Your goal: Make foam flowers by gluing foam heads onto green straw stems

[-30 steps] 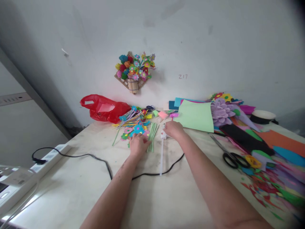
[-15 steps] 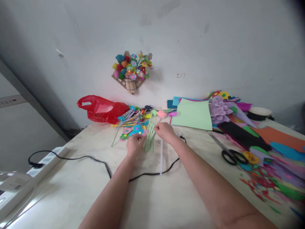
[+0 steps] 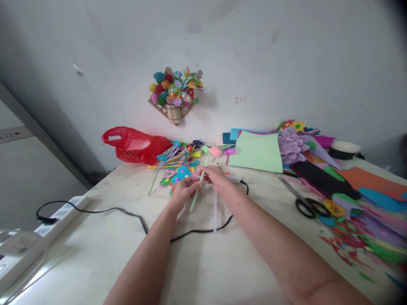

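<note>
A light green strip runs slantwise between my two hands above the table. My left hand is closed, pinching it between thumb and fingers. Close against it, my right hand is closed around the strip's upper part. More green strips are partly hidden behind the hands. Just beyond my left hand lie foam flowers, among them a blue one with coloured dots. A translucent white stick, like a glue stick, points toward me below my right hand.
A black cable crosses the table in front. Scissors, foam scraps and foam sheets lie on the right. A red plastic bag sits at the back left; a power strip runs along the left edge.
My hands have come closer together. The green bundle that showed between them is now mostly hidden, and one strip slants across between my fingers.
</note>
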Action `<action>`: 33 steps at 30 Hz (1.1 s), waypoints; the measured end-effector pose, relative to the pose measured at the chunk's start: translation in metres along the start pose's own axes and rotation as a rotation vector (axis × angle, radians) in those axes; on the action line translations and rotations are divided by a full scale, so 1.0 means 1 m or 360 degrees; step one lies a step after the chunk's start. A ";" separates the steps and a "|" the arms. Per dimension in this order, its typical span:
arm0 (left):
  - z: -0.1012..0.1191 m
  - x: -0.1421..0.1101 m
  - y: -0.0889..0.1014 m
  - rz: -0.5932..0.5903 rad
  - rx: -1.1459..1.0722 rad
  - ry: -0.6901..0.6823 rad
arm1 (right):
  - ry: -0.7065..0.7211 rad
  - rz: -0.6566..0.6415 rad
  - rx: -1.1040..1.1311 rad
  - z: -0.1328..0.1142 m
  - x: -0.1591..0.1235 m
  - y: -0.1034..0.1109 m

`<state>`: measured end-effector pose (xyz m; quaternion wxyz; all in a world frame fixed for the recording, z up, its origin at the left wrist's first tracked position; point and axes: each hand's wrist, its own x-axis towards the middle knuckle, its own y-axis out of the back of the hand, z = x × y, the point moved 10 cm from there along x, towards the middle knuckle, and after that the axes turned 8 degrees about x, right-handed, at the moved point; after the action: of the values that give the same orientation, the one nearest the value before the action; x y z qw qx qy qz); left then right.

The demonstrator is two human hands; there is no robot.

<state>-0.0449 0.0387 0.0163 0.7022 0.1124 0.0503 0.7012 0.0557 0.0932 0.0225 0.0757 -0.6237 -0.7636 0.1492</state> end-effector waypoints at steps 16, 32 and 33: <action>-0.006 -0.002 -0.004 -0.0167 -0.0234 0.0022 | -0.0028 -0.0301 0.0007 0.009 -0.003 -0.021; -0.018 -0.002 0.005 -0.0095 -0.0613 0.0205 | 0.1144 -0.0241 -0.1463 -0.046 -0.017 -0.026; -0.017 -0.003 0.004 -0.0113 -0.0616 0.0213 | 0.1173 -0.0255 -0.1538 -0.047 -0.019 -0.028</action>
<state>-0.0523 0.0373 0.0002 0.7301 -0.0733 -0.0351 0.6785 0.0475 0.0757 0.0769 0.0542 -0.5387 -0.7129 -0.4457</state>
